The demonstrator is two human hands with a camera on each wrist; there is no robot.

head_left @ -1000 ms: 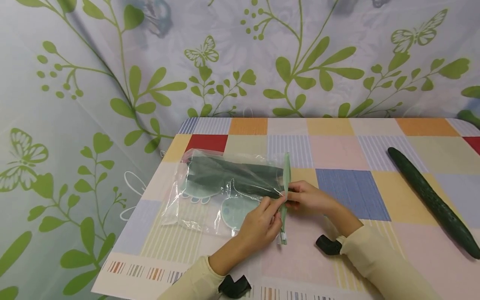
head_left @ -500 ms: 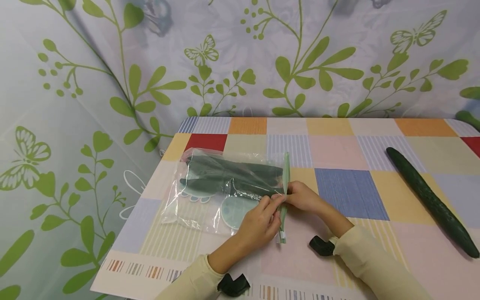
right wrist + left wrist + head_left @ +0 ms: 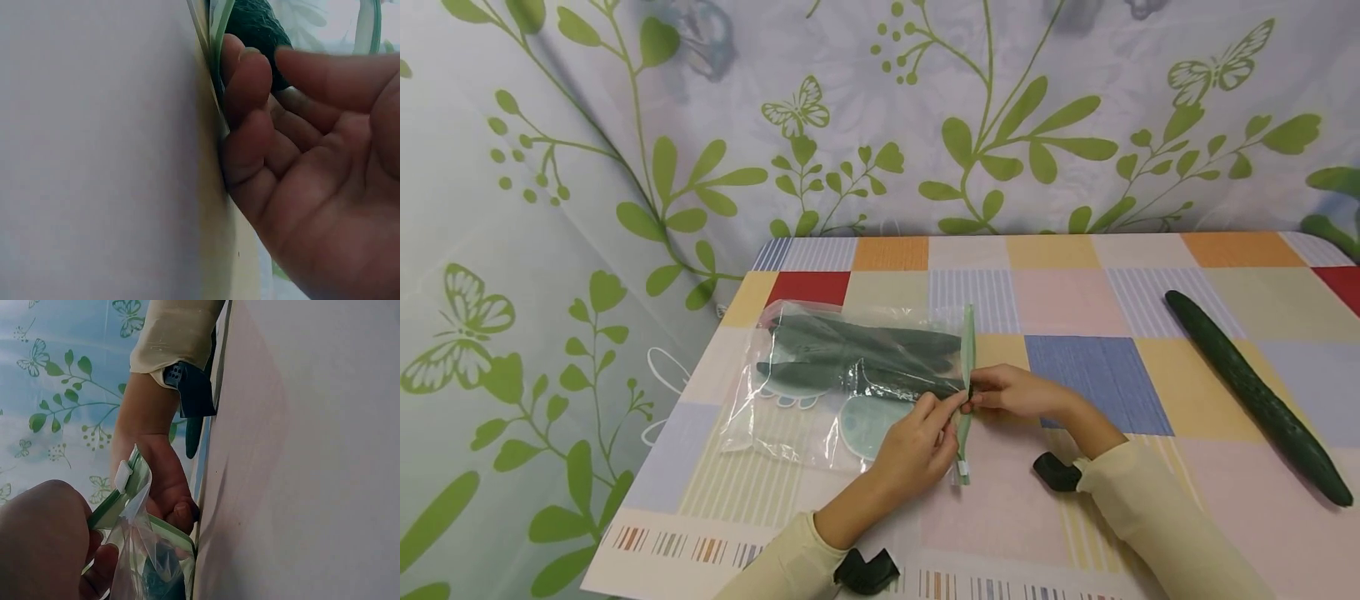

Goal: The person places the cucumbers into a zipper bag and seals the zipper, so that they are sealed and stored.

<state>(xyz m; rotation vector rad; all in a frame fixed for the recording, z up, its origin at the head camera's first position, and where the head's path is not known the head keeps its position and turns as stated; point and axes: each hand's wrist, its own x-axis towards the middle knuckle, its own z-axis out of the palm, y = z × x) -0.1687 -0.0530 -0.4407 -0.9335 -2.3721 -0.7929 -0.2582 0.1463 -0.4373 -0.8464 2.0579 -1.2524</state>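
A clear zip bag (image 3: pixel 752 429) lies flat on the table, its green zip edge (image 3: pixel 967 342) facing right. Dark green cucumbers lie side by side inside, an upper one (image 3: pixel 887 339) and a lower one (image 3: pixel 805 372). My left hand (image 3: pixel 913 446) pinches the bag's mouth; the left wrist view shows the white slider (image 3: pixel 123 477) beside its fingers. At the opening, my right hand (image 3: pixel 1022 394) has its fingers curled at the end of a cucumber (image 3: pixel 259 28), the thumb on the other side in the right wrist view.
Another cucumber (image 3: pixel 1255 396) lies slantwise at the right of the table. A patchwork cloth (image 3: pixel 1097 387) covers the tabletop, and a leaf-patterned curtain (image 3: pixel 850 67) hangs behind. Black wrist straps (image 3: pixel 867 572) show at both cuffs.
The lower cucumber has slid left into the bag and now shows apart from the upper one. My right hand moved left with it, then slightly back right. My left hand keeps its grip.
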